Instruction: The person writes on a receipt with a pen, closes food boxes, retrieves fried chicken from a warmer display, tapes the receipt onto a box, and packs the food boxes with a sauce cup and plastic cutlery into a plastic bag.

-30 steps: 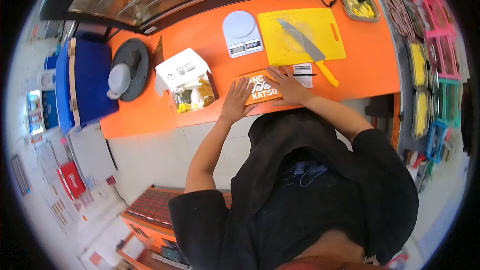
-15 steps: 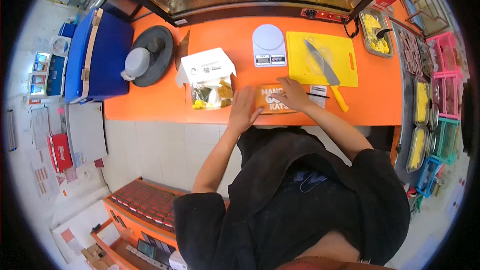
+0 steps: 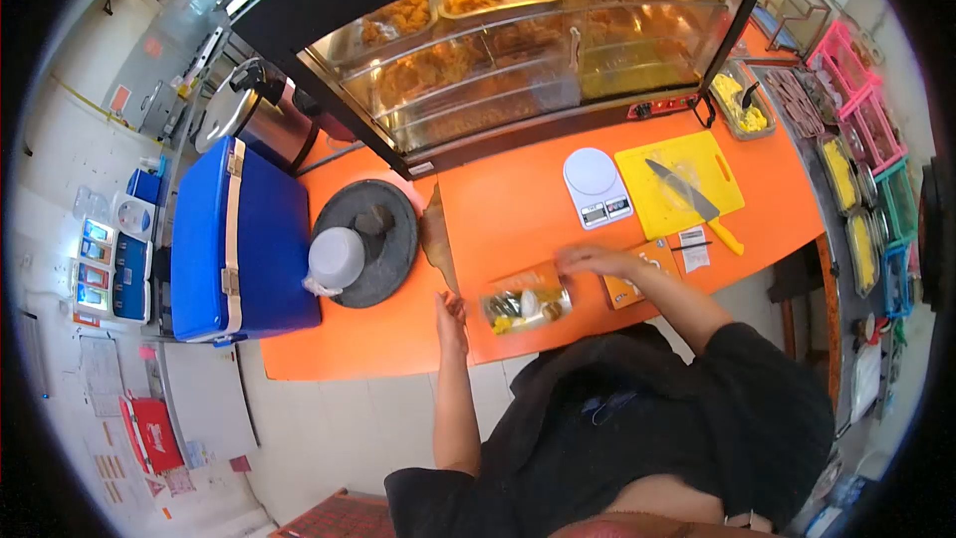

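Observation:
A food box (image 3: 498, 319) with a clear window stands near the counter's front edge, slightly blurred. Yellow, dark green, white and brown food shows in it. Its orange lid panel (image 3: 533, 277) is at the back, and my right hand (image 3: 590, 260) has its fingers closed at that panel's right corner. My left hand (image 3: 451, 321) is raised to the left of the box, apart from it, fingers loosely spread with nothing in them. Partly hidden under my right forearm lies a closed orange printed box (image 3: 619, 291).
Behind are a kitchen scale (image 3: 591, 174) and a yellow cutting board (image 3: 647, 214) with a knife (image 3: 687, 191). A dark stone plate (image 3: 383, 274) carries a white bowl (image 3: 337, 257). A blue cooler (image 3: 249, 249) stands left. A heated display case (image 3: 498, 60) borders the back.
My view has swung left and up. Both hands have left the closed printed box; my right hand has gone to the food box. The food box's white lid face no longer shows; orange does.

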`<state>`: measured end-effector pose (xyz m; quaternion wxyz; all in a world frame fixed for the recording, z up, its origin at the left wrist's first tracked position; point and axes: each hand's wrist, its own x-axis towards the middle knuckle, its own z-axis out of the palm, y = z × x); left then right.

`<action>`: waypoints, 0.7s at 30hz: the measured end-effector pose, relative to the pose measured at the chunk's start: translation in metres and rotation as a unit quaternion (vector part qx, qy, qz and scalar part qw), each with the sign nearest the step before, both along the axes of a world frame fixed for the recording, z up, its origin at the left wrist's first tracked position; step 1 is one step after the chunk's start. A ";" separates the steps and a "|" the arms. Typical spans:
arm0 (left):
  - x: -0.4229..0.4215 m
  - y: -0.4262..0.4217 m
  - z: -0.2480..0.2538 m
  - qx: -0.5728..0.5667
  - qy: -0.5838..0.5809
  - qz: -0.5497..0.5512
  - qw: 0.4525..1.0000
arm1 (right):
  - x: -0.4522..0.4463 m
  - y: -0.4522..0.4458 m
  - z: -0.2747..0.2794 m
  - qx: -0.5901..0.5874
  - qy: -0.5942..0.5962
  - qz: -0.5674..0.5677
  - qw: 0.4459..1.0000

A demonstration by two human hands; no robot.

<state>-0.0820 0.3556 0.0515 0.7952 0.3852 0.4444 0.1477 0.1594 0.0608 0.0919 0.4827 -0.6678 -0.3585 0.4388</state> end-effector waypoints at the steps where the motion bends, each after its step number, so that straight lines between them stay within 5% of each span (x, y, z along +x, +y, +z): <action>1: 0.002 -0.006 -0.006 -0.003 -0.019 -0.046 0.999 | -0.014 -0.007 0.017 -0.024 0.108 0.010 0.994; 4: 0.010 -0.042 -0.007 0.151 -0.003 -0.256 0.955 | -0.043 -0.005 -0.024 -0.043 0.081 -0.148 0.985; 7: 0.011 -0.058 -0.030 0.208 -0.015 -0.274 0.939 | -0.059 0.019 -0.036 0.004 0.152 -0.164 0.975; 11: 0.007 -0.064 -0.023 0.275 0.011 -0.287 0.918 | -0.088 0.031 -0.063 -0.091 0.071 -0.270 0.956; 12: 0.009 -0.063 -0.015 0.272 -0.024 -0.286 0.919 | -0.093 0.036 -0.016 -0.147 0.088 -0.281 0.944; 15: 0.011 -0.047 0.012 0.125 0.084 -0.306 0.940 | -0.088 0.026 -0.089 -0.071 0.123 -0.276 0.951; 16: 0.004 -0.037 -0.026 0.111 0.063 -0.260 0.957 | -0.090 0.025 -0.028 -0.112 0.098 -0.268 0.952; 21: 0.002 -0.032 -0.020 0.094 0.084 -0.331 0.935 | -0.085 0.016 -0.024 -0.157 0.138 -0.227 0.951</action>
